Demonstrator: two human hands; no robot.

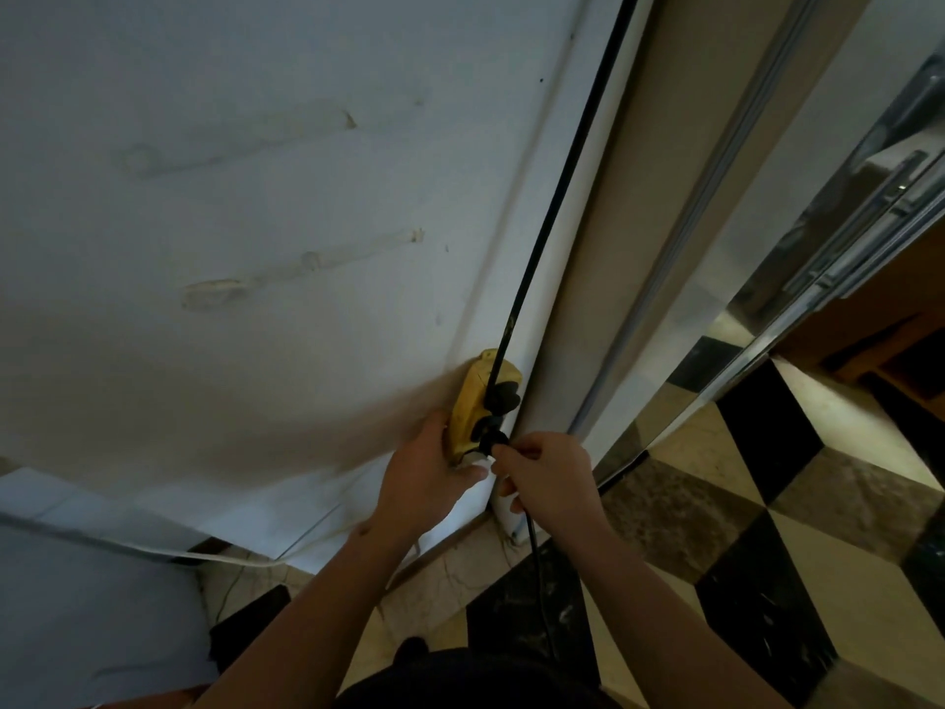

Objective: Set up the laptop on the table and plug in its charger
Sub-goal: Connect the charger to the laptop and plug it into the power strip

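— Pale wall (255, 197) fills most of my view, scuffed with old tape marks, and below it runs a floor (767, 529) of black, cream and brown tiles. Anything written anywhere?

— Nothing I can read. No brand or label shows on the yellow socket block (468, 401) fixed low on the wall, right beside the white corner trim (532, 350).

— Where's the charger?

— I see only its black plug (488, 440), sitting at the block's lower socket. My right hand (549, 483) pinches it with fingertips curled round it, and the charger cable (534, 550) drops from that hand toward the floor. Whether the plug is fully seated I can't tell.

— And the other hand?

— My left hand (424, 478) is clasped on the block's lower left edge, thumb reaching across under it. A second black plug (503, 396) occupies the socket above, its thick black cable (557, 197) running up the trim. A white cord (220, 557) trails along the skirting at left.
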